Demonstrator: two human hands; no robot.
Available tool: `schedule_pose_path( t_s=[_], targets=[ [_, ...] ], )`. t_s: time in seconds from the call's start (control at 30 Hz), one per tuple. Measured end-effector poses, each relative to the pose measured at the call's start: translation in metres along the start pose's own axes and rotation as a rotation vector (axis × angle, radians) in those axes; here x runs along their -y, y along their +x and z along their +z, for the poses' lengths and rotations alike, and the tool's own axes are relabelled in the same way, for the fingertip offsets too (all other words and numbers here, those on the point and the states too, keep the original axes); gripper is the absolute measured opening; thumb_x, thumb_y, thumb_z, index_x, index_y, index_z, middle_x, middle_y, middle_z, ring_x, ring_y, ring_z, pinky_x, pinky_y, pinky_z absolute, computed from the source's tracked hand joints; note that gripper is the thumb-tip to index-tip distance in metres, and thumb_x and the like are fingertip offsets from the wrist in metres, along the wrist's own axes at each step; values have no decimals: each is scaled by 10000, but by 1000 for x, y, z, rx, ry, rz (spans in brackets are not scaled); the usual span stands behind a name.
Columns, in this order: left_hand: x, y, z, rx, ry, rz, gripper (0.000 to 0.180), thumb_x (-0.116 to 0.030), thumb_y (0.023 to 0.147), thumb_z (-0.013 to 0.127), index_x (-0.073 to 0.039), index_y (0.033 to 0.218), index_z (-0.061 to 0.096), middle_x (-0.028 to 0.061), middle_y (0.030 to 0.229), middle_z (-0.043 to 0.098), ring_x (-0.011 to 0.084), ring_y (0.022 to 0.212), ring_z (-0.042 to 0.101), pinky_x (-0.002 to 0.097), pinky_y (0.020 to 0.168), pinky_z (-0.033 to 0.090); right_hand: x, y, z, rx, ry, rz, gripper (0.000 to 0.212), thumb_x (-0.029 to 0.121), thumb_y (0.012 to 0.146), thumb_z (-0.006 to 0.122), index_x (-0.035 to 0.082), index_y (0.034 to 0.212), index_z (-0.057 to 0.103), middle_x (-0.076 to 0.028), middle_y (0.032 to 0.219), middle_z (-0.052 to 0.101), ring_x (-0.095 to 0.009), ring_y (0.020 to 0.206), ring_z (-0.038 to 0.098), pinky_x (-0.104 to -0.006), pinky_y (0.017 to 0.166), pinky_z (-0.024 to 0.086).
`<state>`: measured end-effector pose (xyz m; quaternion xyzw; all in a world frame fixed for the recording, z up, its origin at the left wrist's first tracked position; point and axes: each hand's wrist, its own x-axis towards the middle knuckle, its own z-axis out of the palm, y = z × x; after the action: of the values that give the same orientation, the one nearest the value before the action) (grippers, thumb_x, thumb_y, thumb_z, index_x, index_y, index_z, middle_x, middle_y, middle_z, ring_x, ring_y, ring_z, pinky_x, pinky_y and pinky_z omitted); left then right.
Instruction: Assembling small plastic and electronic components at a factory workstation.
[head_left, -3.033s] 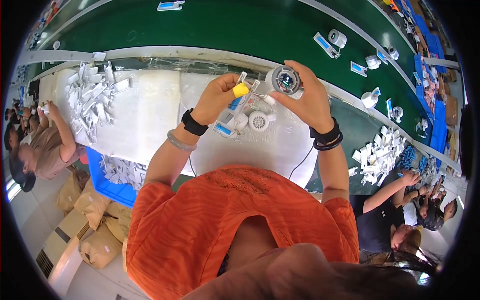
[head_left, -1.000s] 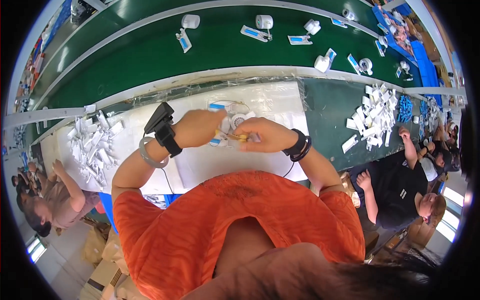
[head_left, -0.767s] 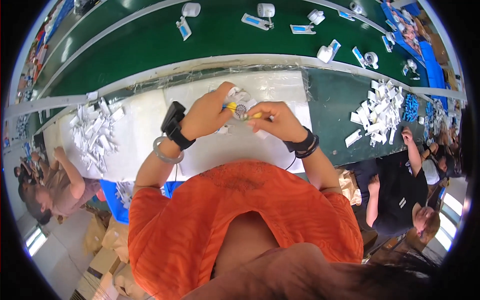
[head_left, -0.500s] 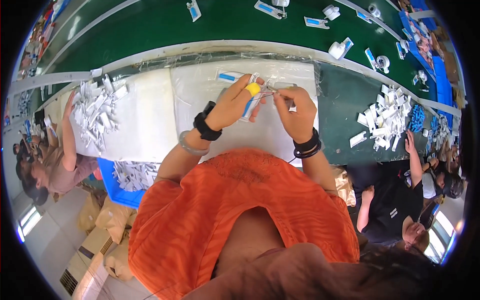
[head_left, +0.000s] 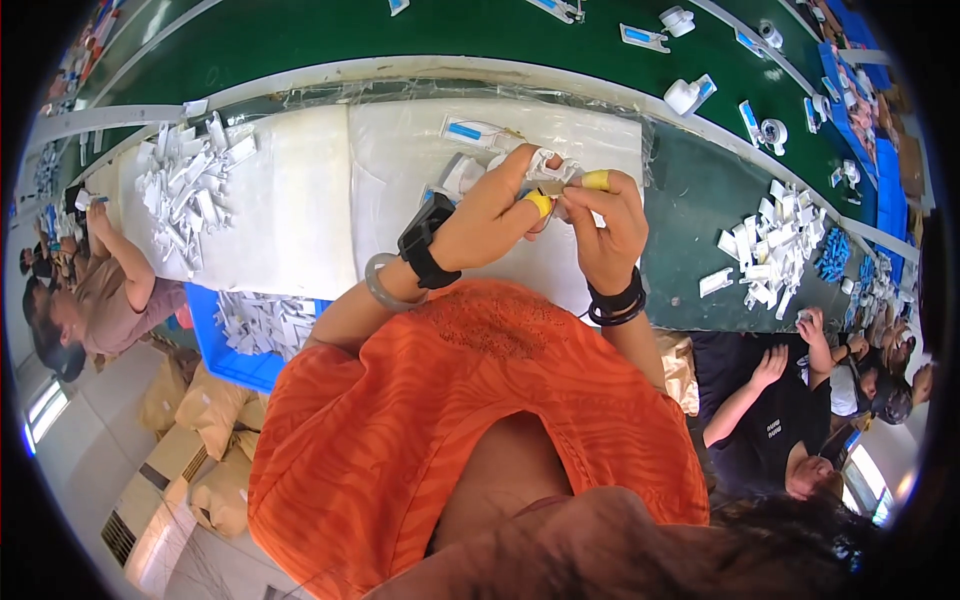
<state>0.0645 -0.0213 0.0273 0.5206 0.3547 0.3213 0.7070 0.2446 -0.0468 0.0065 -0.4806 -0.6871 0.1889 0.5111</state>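
My left hand (head_left: 497, 217), a yellow wrap on one finger, is closed around a white plastic part (head_left: 553, 163) over the white mat. Close beside it, my right hand (head_left: 609, 218) pinches a small tan flat piece (head_left: 552, 187) against that part; its index finger also has a yellow wrap. The fingers cover much of both pieces. Beyond my left hand lies a white holder with a blue cell (head_left: 480, 132). A white round-bodied unit (head_left: 461, 175) rests left of that hand, partly hidden by it.
White plastic parts are heaped on the left (head_left: 190, 190) and right (head_left: 770, 245), the right heap beside a pile of blue cells (head_left: 833, 255). A blue bin (head_left: 235, 355) of white pieces stands lower left. Past the bench runs a green conveyor (head_left: 330, 50) carrying units. People sit on both sides.
My hands have come together around the white part, the left shifting right. Thin wires seen between them no longer show. The conveyor units have shifted, and the person at right has raised both hands.
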Motion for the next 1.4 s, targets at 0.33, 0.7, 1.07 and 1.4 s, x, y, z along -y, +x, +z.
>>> schedule_pose_path(
  t_s=[0.33,0.7,1.07,1.4],
  targets=[
    [4,-5,5,2,62,-23,412,19,879,370,-17,1289,401,59,849,549,116,696,497,266,656,447,-3,-6,1,-20,57,-6,242,-16,702,783,88,911,719,-59,898,613,-257,863,546,-347,766,454],
    [6,-5,13,-27,164,60,415,-5,863,397,-10,1278,408,64,792,547,120,676,487,270,636,430,-9,-15,0,-38,105,22,227,-27,703,777,77,895,716,-67,877,604,-256,849,559,-345,745,461],
    [13,-6,15,-71,344,298,341,-121,976,485,-19,1296,428,61,895,561,104,700,504,251,617,449,-2,-8,-1,-44,29,-23,170,16,744,765,68,893,701,-81,848,622,-265,861,569,-383,824,461],
    [17,-10,18,-112,363,113,374,-118,918,525,27,1253,446,228,954,621,410,878,616,436,733,479,-8,-10,-2,9,68,-69,121,20,771,742,63,875,697,-50,764,650,-237,835,576,-440,946,440]
  ],
)
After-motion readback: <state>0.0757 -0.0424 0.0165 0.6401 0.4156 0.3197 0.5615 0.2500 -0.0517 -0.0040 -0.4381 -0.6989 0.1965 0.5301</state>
